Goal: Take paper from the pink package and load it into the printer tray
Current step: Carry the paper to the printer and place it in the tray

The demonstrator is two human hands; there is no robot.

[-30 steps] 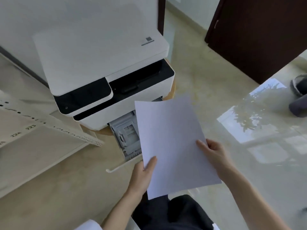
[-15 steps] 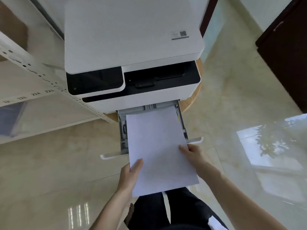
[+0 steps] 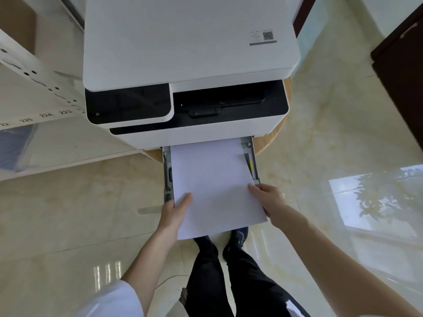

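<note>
- Paper (image 3: pixel 215 186): a white stack, thickness not discernible, lying lengthwise over the pulled-out printer tray (image 3: pixel 167 179). Its far edge sits at the slot beneath the printer body; its near end overhangs the tray front and hangs above the floor.
- Paper alignment: slightly skewed, with the near end swung toward the person's right. The left edge runs close along the tray's left wall; the right edge crosses the tray's right rail near the front corner.
- Left hand (image 3: pixel 175 211): clamped on the paper's left edge near the front, thumb laid flat on top, remaining fingers hidden beneath the sheet.
- Right hand (image 3: pixel 269 197): clamped on the paper's right edge, thumb on top pointing inward, fingers curled under and out of sight.
- Printer (image 3: pixel 190 65): white casing with a black control panel at front left and a black output recess at front right; lid closed. A label with a square code sits at the lid's far right corner.
- Support: the printer rests on a round wooden stand (image 3: pixel 272 143), visible at the right and lower left of the body.
- Surroundings: a pale perforated shelf frame (image 3: pixel 34 74) stands to the left, carrying printed numbers. Glossy marble-pattern floor (image 3: pixel 68 213) with a window reflection at right.
- Person: dark trousers and dark shoes below the paper.
</note>
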